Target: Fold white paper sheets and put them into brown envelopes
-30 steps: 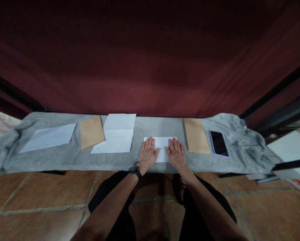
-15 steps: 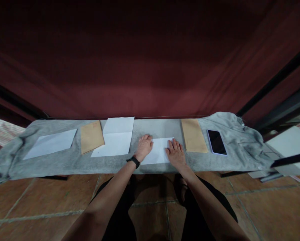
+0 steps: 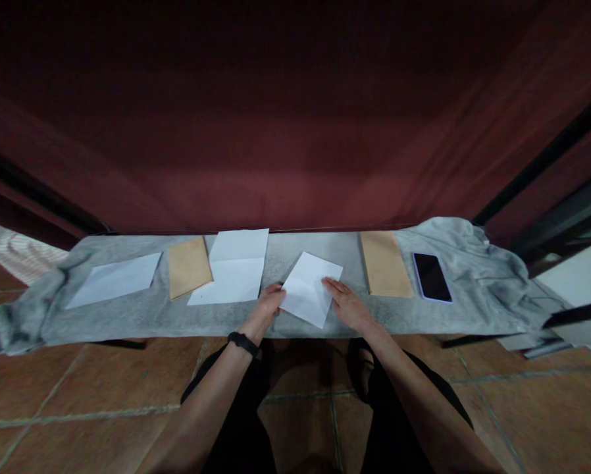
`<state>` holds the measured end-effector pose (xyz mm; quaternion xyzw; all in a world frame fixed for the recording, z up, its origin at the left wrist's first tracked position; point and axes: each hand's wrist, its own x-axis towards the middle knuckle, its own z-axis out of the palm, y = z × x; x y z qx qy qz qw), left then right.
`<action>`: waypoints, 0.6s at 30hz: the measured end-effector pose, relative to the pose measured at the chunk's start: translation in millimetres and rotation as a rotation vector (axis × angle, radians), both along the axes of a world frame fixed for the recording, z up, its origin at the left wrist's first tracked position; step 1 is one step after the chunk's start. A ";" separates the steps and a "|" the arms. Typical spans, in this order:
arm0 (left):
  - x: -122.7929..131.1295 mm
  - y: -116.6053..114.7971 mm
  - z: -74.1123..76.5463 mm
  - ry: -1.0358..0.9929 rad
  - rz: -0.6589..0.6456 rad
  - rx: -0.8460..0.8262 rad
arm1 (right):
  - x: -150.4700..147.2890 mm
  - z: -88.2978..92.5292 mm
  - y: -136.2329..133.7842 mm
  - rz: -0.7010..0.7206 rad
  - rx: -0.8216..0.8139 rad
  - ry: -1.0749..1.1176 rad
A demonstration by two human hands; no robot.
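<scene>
A folded white sheet (image 3: 309, 288) lies turned at an angle on the grey cloth-covered bench (image 3: 142, 313) in front of me. My left hand (image 3: 267, 304) pinches the sheet's left corner, fingers curled closed on it. My right hand (image 3: 345, 303) rests on the sheet's right edge with fingers stretched flat. A black band circles my left wrist.
To the left lie a creased white sheet (image 3: 233, 268), a brown envelope (image 3: 189, 266) and another white sheet (image 3: 114, 280). To the right are a second brown envelope (image 3: 385, 264) and a dark phone (image 3: 430, 276). A dark red curtain hangs behind; tiled floor below.
The folded sheet has been turned from square-on to a diagonal. My left hand went from lying flat on it to gripping its left corner. My right hand slid slightly along the right edge.
</scene>
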<state>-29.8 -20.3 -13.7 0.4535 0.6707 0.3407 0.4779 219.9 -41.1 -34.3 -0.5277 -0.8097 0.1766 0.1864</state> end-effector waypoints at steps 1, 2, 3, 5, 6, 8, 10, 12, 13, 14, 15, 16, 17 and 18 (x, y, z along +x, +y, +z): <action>0.1 -5.8 0.2 -0.065 0.025 -0.028 | 0.9 0.7 -2.3 0.068 -0.020 0.017; 0.6 -10.4 0.6 -0.124 0.049 -0.052 | 1.6 1.3 -4.8 0.127 -0.036 0.033; 1.6 -13.8 1.3 -0.178 0.071 -0.073 | 2.3 1.8 -7.1 0.177 -0.044 0.049; 4.2 -18.8 2.9 -0.265 0.104 -0.108 | 3.3 2.9 -10.5 0.240 -0.045 0.080; 5.7 -21.0 3.5 -0.298 0.115 -0.122 | 3.8 3.5 -11.3 0.252 -0.040 0.090; 8.0 -26.3 4.2 -0.348 0.119 -0.145 | 4.6 4.4 -11.0 0.230 -0.029 0.088; 7.7 -32.7 3.1 -0.384 0.120 -0.152 | 5.4 5.1 -8.8 0.182 -0.028 0.060; 3.6 -38.8 -0.4 -0.394 0.120 -0.110 | 6.4 5.6 -6.2 0.150 -0.036 0.039; 0.2 -41.0 -3.1 -0.371 0.103 -0.058 | 6.9 5.9 -5.1 0.145 -0.042 0.038; -3.7 -42.4 -6.2 -0.331 0.070 0.007 | 7.4 6.1 -4.1 0.144 -0.048 0.042; -7.6 -42.9 -9.5 -0.282 0.028 0.074 | 7.8 6.3 -3.3 0.143 -0.054 0.049; -11.3 -42.5 -12.5 -0.238 -0.012 0.129 | 8.1 6.6 -2.6 0.138 -0.060 0.057; -14.4 -41.0 -15.1 -0.194 -0.051 0.177 | 8.2 6.9 -2.0 0.127 -0.065 0.066; -16.6 -38.5 -17.0 -0.146 -0.089 0.226 | 8.0 7.2 -1.2 0.112 -0.068 0.074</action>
